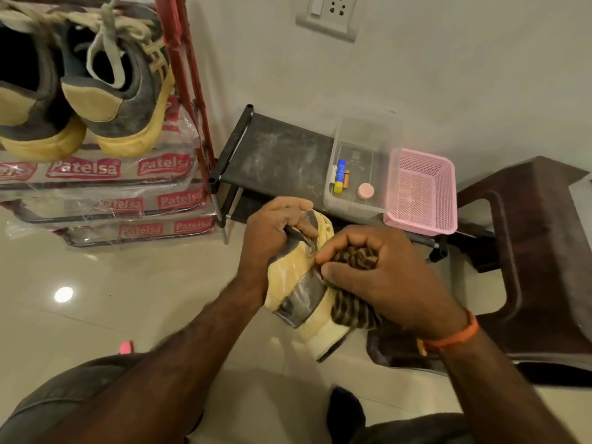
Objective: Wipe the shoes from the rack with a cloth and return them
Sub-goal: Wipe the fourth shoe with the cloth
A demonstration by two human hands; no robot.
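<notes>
Two grey-and-tan suede shoes (pixel 105 88) sit far left on red rack (pixel 189 100); plastic wrap reads "Patelsa". Left hand (pixel 272 238) grips third shoe (pixel 301 293) mid-scene; right hand (pixel 384 277) bunches striped cloth (pixel 352 312) against it.

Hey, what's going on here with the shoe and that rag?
A person is cleaning a shoe. The left hand grips a tan and grey sneaker above the tiled floor, while the right hand holds a bunched striped cloth against its side. Two matching sneakers sit on the red shoe rack to the left, so this one is not yet back.
</notes>
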